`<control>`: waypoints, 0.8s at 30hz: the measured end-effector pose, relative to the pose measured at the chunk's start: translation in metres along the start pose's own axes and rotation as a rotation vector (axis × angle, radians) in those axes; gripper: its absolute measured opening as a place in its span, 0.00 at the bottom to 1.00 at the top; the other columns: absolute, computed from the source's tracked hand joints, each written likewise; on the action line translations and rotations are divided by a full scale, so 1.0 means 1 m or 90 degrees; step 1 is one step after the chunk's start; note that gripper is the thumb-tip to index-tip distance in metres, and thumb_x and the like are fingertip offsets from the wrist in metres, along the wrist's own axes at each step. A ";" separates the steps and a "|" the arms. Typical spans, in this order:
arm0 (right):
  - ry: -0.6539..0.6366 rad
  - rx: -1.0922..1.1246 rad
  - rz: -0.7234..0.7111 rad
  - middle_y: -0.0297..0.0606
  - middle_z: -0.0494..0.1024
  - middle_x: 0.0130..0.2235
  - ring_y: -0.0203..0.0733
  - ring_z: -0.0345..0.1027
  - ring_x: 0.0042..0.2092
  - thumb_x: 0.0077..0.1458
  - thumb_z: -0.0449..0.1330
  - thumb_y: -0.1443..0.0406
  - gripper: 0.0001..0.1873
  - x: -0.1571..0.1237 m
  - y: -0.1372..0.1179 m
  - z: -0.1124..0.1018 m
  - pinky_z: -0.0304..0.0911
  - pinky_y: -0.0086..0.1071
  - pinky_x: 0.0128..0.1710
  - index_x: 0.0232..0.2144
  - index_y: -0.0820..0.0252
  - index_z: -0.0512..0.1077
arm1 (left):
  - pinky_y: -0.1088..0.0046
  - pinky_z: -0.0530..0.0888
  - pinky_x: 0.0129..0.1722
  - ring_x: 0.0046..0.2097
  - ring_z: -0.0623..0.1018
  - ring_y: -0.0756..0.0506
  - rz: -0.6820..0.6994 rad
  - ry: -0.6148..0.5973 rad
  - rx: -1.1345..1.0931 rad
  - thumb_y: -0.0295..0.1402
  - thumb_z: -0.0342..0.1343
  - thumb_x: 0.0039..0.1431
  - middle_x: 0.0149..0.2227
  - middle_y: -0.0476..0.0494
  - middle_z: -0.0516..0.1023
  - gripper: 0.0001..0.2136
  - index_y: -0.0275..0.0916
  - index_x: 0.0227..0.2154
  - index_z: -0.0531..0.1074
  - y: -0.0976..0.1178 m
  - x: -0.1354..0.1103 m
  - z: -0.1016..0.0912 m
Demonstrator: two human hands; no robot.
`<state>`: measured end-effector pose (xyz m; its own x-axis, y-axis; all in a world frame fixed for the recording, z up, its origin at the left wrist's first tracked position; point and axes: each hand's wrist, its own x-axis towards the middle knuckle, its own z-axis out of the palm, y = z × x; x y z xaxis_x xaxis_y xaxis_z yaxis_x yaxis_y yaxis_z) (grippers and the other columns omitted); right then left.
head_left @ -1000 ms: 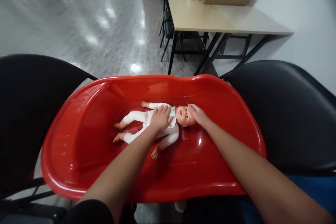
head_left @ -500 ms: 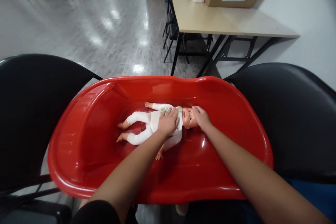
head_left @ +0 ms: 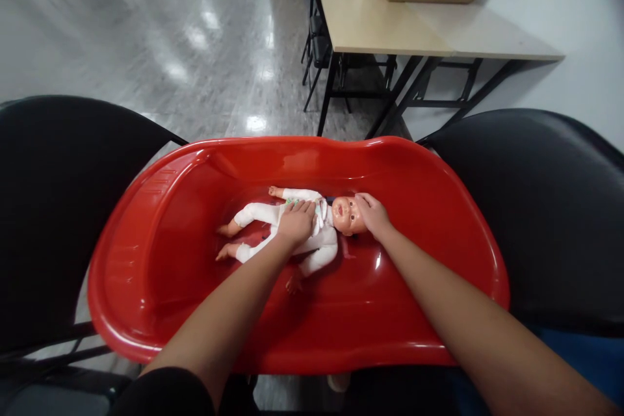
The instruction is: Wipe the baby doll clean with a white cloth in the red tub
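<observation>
The doll (head_left: 292, 234) is lying on its back in the middle of the red tub (head_left: 160, 312), with the left hand (head_left: 296, 223) pressing flat on its chest and the right hand (head_left: 371, 213) cupping its head, neither grip clenched. The tub is resting across two black chairs (head_left: 531, 208), so a hard push near its rim could be tipping it, and the smooth tub floor may be letting the doll slide.

Both bare forearms reach forward — left hand (head_left: 295, 223) palm down, fingers flat; right hand (head_left: 371, 214) cupped, fingers curled inward.
</observation>
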<state>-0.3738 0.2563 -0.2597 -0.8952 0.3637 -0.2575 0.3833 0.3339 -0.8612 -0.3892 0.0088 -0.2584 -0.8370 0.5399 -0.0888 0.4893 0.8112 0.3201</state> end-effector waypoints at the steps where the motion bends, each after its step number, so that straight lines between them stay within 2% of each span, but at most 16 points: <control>1: 0.000 0.001 0.004 0.42 0.80 0.47 0.52 0.73 0.49 0.52 0.56 0.45 0.26 0.000 0.001 0.000 0.66 0.44 0.54 0.42 0.58 0.76 | 0.52 0.56 0.68 0.67 0.65 0.36 -0.003 -0.003 0.003 0.37 0.42 0.73 0.65 0.37 0.69 0.23 0.37 0.66 0.65 -0.004 -0.002 -0.001; 9: 0.001 0.026 -0.006 0.39 0.80 0.48 0.51 0.73 0.50 0.54 0.57 0.46 0.25 0.009 0.017 0.001 0.67 0.42 0.53 0.43 0.56 0.77 | 0.55 0.60 0.67 0.66 0.68 0.39 -0.024 -0.024 0.038 0.35 0.42 0.74 0.64 0.37 0.71 0.22 0.37 0.66 0.65 -0.028 -0.013 -0.014; 15: 0.006 0.070 0.021 0.40 0.80 0.48 0.52 0.74 0.50 0.53 0.59 0.48 0.24 0.003 0.005 0.001 0.69 0.43 0.53 0.43 0.56 0.78 | 0.58 0.62 0.64 0.59 0.74 0.39 -0.032 -0.046 0.074 0.33 0.43 0.73 0.57 0.36 0.77 0.20 0.36 0.62 0.68 -0.051 -0.021 -0.022; 20: 0.018 0.057 -0.014 0.41 0.80 0.50 0.51 0.73 0.53 0.54 0.59 0.51 0.21 0.000 -0.005 0.000 0.65 0.43 0.58 0.42 0.58 0.79 | 0.59 0.66 0.61 0.55 0.77 0.37 -0.093 -0.067 0.092 0.34 0.42 0.73 0.55 0.33 0.77 0.20 0.34 0.60 0.71 -0.071 -0.028 -0.028; 24: 0.003 0.039 -0.015 0.41 0.80 0.49 0.52 0.74 0.52 0.55 0.58 0.50 0.21 -0.002 -0.007 -0.002 0.66 0.43 0.56 0.41 0.57 0.79 | 0.60 0.68 0.59 0.52 0.79 0.38 -0.139 -0.055 0.058 0.34 0.41 0.73 0.51 0.33 0.79 0.19 0.35 0.56 0.73 -0.068 -0.026 -0.036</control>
<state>-0.3740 0.2549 -0.2518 -0.9023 0.3613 -0.2353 0.3480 0.2881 -0.8921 -0.4097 -0.0686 -0.2440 -0.9035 0.3632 -0.2276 0.3223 0.9257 0.1978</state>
